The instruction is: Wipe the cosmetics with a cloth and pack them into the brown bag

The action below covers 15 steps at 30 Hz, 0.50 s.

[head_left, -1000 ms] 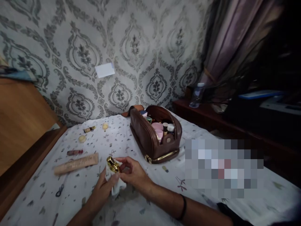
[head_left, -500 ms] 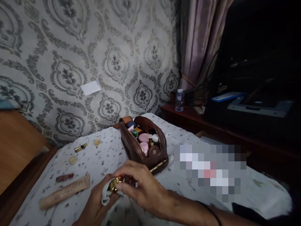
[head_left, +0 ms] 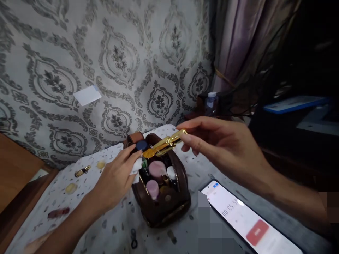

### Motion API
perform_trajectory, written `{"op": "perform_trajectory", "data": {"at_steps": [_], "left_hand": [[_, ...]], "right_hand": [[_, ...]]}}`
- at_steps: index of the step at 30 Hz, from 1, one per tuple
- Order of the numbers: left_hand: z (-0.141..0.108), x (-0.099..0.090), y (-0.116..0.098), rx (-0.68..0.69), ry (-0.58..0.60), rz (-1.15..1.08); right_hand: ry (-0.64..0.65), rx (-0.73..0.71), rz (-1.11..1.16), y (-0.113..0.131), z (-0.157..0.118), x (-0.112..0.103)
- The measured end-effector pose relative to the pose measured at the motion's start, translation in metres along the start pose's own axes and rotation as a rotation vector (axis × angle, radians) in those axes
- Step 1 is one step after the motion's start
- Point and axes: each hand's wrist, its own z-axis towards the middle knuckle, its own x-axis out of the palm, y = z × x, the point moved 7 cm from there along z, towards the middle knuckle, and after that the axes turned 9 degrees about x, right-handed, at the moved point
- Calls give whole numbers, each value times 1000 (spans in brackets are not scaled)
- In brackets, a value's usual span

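Note:
In the head view my right hand (head_left: 222,144) pinches a shiny gold cosmetic container (head_left: 172,141) by one end and holds it slantwise over the bag. Its exact kind is unclear. A crumpled white wipe (head_left: 136,167) is gripped in my left hand (head_left: 116,178), whose fingers are at the bag's left rim, near the container's lower end. The brown makeup bag (head_left: 173,210) stands unzipped between my hands. Inside it are a pink-lidded jar (head_left: 157,169), a small pink bottle (head_left: 153,188), a white cap (head_left: 171,172) and a dark blue round lid (head_left: 141,145).
A phone (head_left: 246,222) showing a running timer lies right of the bag. On the patterned sheet at left are a gold-and-black lipstick (head_left: 82,171), two pale yellowish discs (head_left: 71,188) and a dark red tube (head_left: 58,212). A clear bottle (head_left: 211,104) stands behind.
My right hand has lifted the gold container away from the wipe, up and right over the bag. My left hand has moved up to the bag's rim with the wipe. The view has shifted.

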Motion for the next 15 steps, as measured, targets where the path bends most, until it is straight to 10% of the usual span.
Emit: {"op": "perform_trajectory", "data": {"at_steps": [15], "left_hand": [[8,-1,-15,191,37,-42]], "right_hand": [[303,-127,-108,-58,90,74]]}}
